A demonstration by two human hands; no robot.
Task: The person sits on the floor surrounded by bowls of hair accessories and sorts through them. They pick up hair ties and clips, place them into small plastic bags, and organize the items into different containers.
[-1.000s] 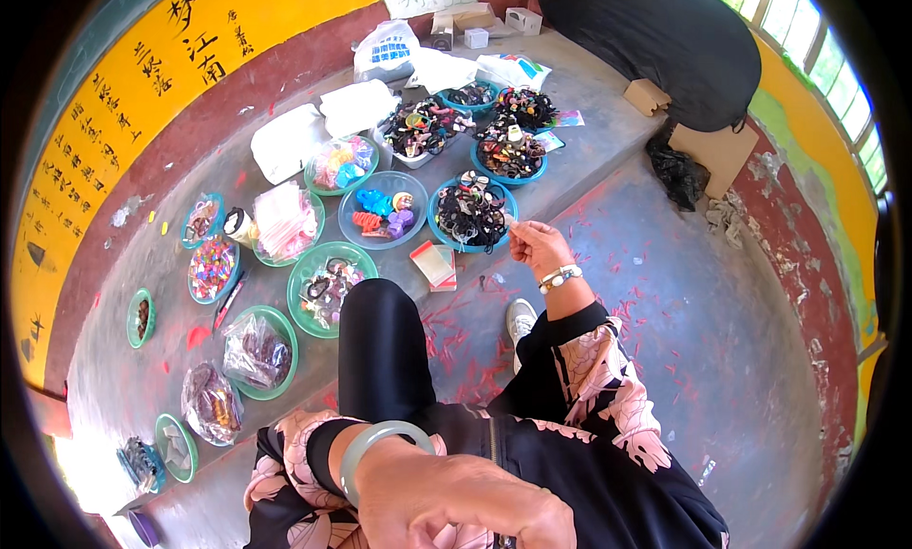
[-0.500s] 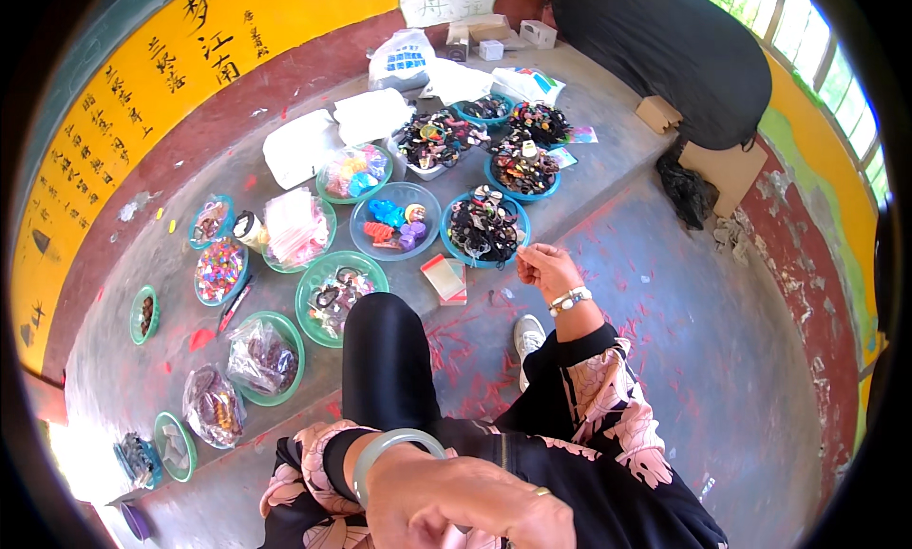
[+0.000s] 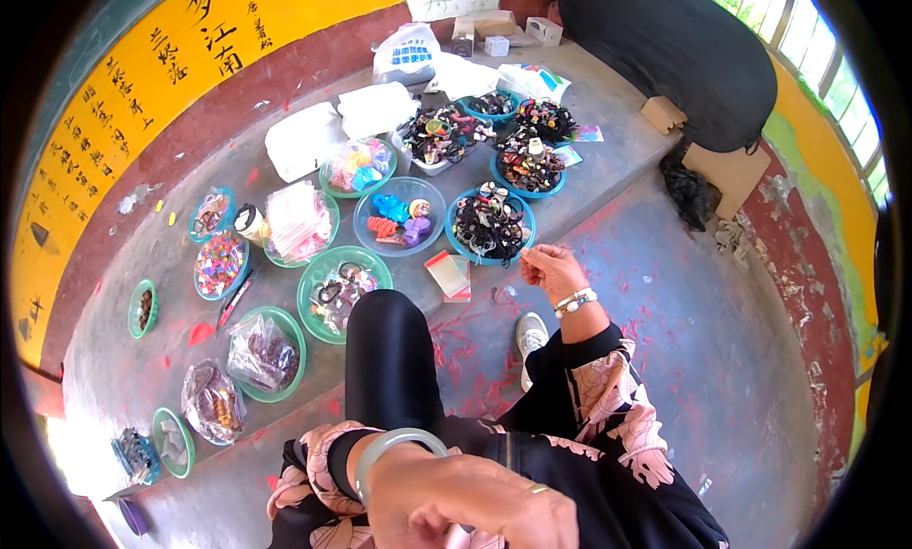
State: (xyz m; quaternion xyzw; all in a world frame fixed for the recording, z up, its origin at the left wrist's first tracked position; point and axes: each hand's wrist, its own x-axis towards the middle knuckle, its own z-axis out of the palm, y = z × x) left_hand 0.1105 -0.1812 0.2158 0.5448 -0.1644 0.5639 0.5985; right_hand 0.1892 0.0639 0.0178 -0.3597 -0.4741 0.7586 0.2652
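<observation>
My left hand (image 3: 470, 500), with a pale jade-like bangle (image 3: 397, 444) at the wrist, is closed low in front of my lap. A small pale bit shows under its fingers, too little to name. My right hand (image 3: 554, 270) is held out ahead with thumb and forefinger pinched together; whatever lies between them cannot be made out. A beaded bracelet (image 3: 576, 302) circles that wrist. Just beyond its fingertips stands a blue bowl (image 3: 529, 237) heaped with dark hair ties (image 3: 487, 224). A small open carton (image 3: 446, 274), white with red edges, lies left of my right hand.
Bowls of small goods spread over the raised ledge: a clear bowl (image 3: 366, 240) with colourful pieces, a green bowl (image 3: 306, 302) with hair ties, another with bagged items (image 3: 263, 356). White bags (image 3: 375, 110) sit behind. Black fabric (image 3: 665, 60) covers something back right. Red scraps litter the floor.
The whole view has shifted slightly. My right hand stays pinched near the blue bowl, and my left hand stays closed over my lap with hardly any movement.
</observation>
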